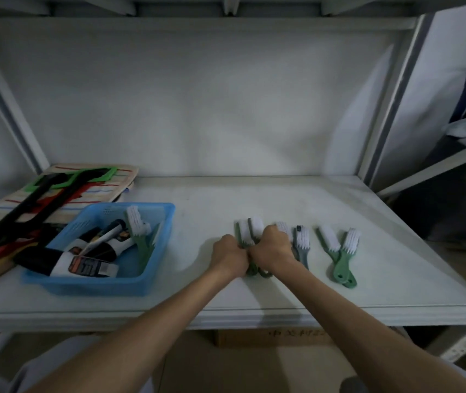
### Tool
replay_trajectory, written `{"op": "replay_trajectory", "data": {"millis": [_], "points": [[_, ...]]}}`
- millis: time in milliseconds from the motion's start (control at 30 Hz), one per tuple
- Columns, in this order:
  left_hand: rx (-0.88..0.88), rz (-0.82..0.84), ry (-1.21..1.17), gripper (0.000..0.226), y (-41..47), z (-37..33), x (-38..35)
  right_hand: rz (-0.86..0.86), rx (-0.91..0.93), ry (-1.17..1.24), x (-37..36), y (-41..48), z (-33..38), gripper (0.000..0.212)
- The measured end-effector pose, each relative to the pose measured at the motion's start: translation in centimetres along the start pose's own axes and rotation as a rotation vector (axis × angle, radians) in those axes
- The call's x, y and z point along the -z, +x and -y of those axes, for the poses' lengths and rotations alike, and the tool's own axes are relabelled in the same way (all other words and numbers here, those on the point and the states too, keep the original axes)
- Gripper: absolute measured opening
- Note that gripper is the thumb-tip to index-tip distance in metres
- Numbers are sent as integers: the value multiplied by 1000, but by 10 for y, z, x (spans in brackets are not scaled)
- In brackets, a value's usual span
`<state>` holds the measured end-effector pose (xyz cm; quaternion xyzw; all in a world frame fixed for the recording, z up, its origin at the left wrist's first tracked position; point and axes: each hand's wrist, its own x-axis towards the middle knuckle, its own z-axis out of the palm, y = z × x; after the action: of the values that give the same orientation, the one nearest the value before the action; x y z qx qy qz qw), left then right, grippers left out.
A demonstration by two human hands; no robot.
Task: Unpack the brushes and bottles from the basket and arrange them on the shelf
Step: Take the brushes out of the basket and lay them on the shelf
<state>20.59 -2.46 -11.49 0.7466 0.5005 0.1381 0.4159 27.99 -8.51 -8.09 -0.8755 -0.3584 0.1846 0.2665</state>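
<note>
Gripping two green-handled brushes (251, 226) between them, a person's left hand (227, 253) and right hand (272, 245) meet knuckle to knuckle near the middle of the shelf (268, 199). The fingers of both hands are curled tight round the handles. The white bristle heads stick out beyond the fists and the handle ends show beneath the wrists. The two brushes appear to be pressed side by side, probably so they can be squared up and set down as a matched pair. Whether they already rest on the shelf cannot be told.

Just to the right, a grey-handled brush (302, 242) lies bristles away from the person, with another partly hidden behind the right hand. Further right, a pair of green brushes (341, 260) lies with handles crossing and heads fanned apart. The row suggests brushes are being laid out in twos, from right to left.

Well to the left, the blue basket (98, 286) is still loaded. Several dark bottles (84, 266) with pale labels lie on their sides in it, and more brushes (137, 225) lean against its right wall, so the unpacking looks far from finished and no bottle has been placed. Behind the basket, striped mats (107, 188) carry long-handled tools (27, 205).
</note>
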Motion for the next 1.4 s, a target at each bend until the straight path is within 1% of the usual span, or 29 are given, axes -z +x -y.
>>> {"op": "replay_trajectory", "data": {"millis": [33,100,200,267,333,400,500,600,633,667,733,833,867,967,1033,1100,1233,1333,1400], "points": [[-19,-22,46,12,0,-4,-1,13,-1,-11,1,2,0,9],[-30,-41,94,17,0,-8,0,47,16,-53,4,5,-2,7],[-16,-17,111,22,0,-9,3,97,34,-115,7,6,-4,14],[7,-3,123,22,-1,-11,9,113,24,-93,9,8,-6,16],[21,-31,135,22,-3,-13,23,83,30,-75,13,8,-5,6],[-20,-112,102,20,-6,-15,47,22,53,-61,17,7,-3,5],[-43,-299,-10,19,-8,-6,98,-45,89,-24,18,4,7,21],[29,-513,55,22,-5,19,153,-68,196,59,7,-2,26,13],[81,-556,73,27,-4,29,168,-66,246,104,1,-3,33,15],[129,-568,95,29,-4,41,179,-59,289,143,-5,-5,41,19],[189,-509,190,27,-9,59,189,-48,358,205,-17,-10,60,21],[182,-335,276,38,-13,83,185,0,455,231,-40,-14,87,21],[176,-314,296,39,-13,87,181,20,483,217,-48,-17,96,22],[148,-361,355,37,-9,95,175,-2,621,67,-71,-20,121,24],[109,-315,332,33,-7,95,172,-25,658,-141,-83,-21,134,22],[74,-258,322,30,-6,98,172,0,610,-370,-94,-23,142,25],[36,-177,394,39,-6,94,177,21,536,-720,-109,-27,157,28],[66,-140,377,35,-4,93,180,67,493,-832,-119,-27,165,35],[105,-162,326,24,-1,95,180,96,466,-845,-124,-28,167,35]]}}
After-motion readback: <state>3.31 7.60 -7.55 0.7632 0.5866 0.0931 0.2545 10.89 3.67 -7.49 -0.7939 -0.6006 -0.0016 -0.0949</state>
